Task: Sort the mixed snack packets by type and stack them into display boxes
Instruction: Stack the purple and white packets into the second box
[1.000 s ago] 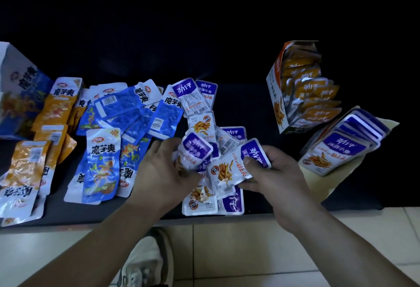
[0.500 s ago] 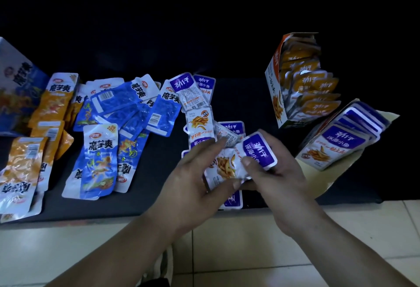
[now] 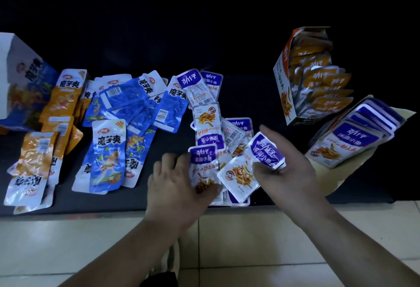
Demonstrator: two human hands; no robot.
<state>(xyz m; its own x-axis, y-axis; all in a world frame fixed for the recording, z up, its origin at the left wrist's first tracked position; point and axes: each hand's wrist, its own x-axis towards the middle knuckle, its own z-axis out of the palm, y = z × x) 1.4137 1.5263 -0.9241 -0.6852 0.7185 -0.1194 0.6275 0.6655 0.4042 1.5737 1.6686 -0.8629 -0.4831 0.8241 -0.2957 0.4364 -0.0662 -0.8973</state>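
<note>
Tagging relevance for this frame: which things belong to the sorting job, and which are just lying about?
Job: left hand gripping a single purple packet; right hand pinching a purple packet bundle; loose purple packets; blue packets; orange packets; orange box; purple stack; blue box.
Lying about: shoe; tiled floor.

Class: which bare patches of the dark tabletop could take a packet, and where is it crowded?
Largest: between the loose purple packets and the orange display box. Smaller: the front right edge, in front of the box of purple packets. A narrow gap separates blue packets from purple ones. Crowded: the left side, where blue and orange packets overlap.
</note>
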